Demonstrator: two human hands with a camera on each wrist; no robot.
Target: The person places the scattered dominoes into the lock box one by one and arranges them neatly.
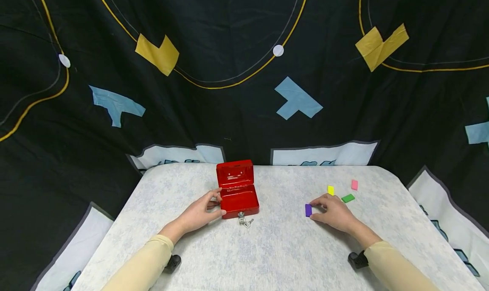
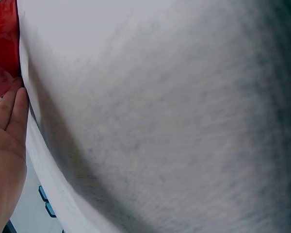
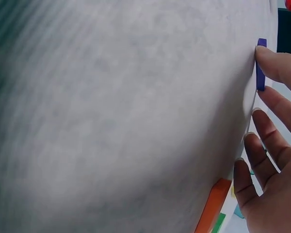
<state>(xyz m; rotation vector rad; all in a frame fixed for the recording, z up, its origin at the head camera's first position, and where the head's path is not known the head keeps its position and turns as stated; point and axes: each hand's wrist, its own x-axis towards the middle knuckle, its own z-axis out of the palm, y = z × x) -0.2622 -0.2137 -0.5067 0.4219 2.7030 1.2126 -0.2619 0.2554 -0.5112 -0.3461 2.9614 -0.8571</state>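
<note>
The right hand (image 1: 334,212) pinches the small purple block (image 1: 308,210) between thumb and forefinger, at nine o'clock from its knuckles. The right wrist view adds what the head view conceals: the other three fingers are loosely bent and apart from the block, and an orange block (image 3: 213,208) lies at about half past six from the purple one.

The left hand (image 1: 199,213) is spread fairly wide, thumb by the front-left corner of the red box (image 1: 240,201), fingers along its left side; the left wrist view catches only part of that box, at ten o'clock in its frame, with the fingertips against it. Only the head view shows the box whole, lid raised at twelve o'clock, with a padlock (image 1: 241,217) and keys (image 1: 247,224) at its six o'clock.

Around the right hand, the yellow block (image 1: 330,190) sits at twelve o'clock, the green block (image 1: 348,198) at two, and the pink block (image 1: 354,184) farther out at half past one. All rest on the pale patterned table (image 1: 279,253). Beyond, at twelve, hangs a black curtain (image 1: 229,121) bearing yellow and blue tape.
</note>
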